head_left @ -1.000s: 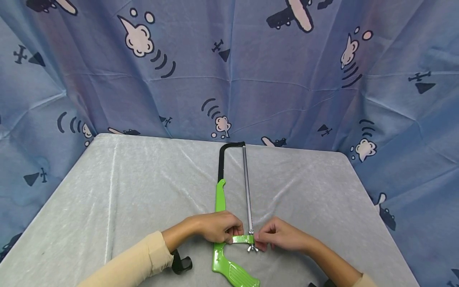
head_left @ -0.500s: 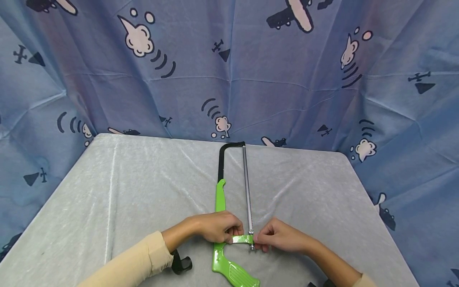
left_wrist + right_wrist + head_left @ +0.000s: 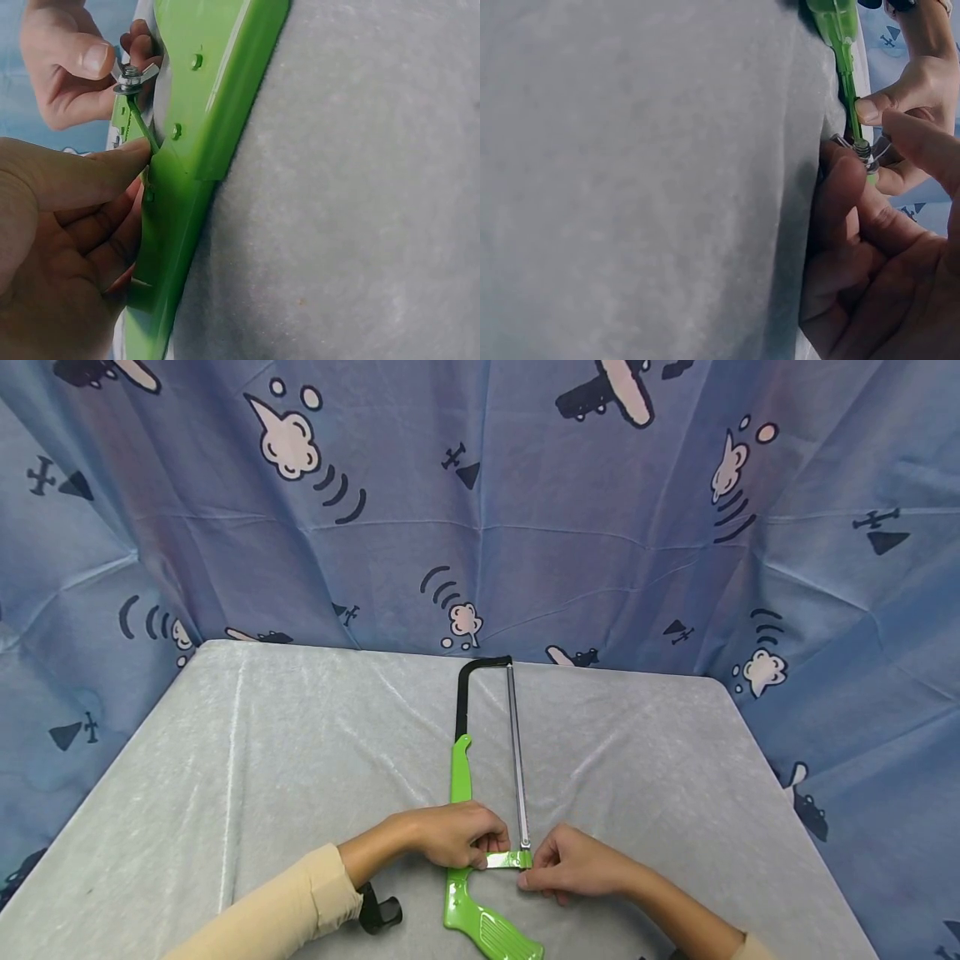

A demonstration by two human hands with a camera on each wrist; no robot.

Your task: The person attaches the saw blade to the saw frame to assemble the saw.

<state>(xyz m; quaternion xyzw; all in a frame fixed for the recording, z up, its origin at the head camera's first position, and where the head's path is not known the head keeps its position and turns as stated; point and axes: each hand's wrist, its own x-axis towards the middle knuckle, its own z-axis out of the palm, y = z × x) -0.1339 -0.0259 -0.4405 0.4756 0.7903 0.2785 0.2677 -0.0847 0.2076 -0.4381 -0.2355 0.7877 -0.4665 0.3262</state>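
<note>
A hacksaw (image 3: 461, 772) with a green handle and black front frame lies flat on the table, its metal blade bar (image 3: 517, 752) on the right side. My left hand (image 3: 459, 833) pinches the green cross arm near the handle between thumb and fingers. At the arm's end is a silver wing nut (image 3: 135, 79) on a threaded bolt. My right hand (image 3: 581, 862) has thumb and fingers about this wing nut, hiding it in the head view. In the right wrist view, the nut's wings (image 3: 862, 150) sit between the thumb and curled fingers.
Pale grey plush cloth covers the table (image 3: 315, 743). A black wrist mount (image 3: 379, 910) sits beneath the left forearm. Behind the table's far edge hangs a blue patterned curtain (image 3: 405, 502).
My right hand has shifted slightly down and left over the wing nut, which first showed its wings, then turned, and now is covered. The left hand and hacksaw stay still.
</note>
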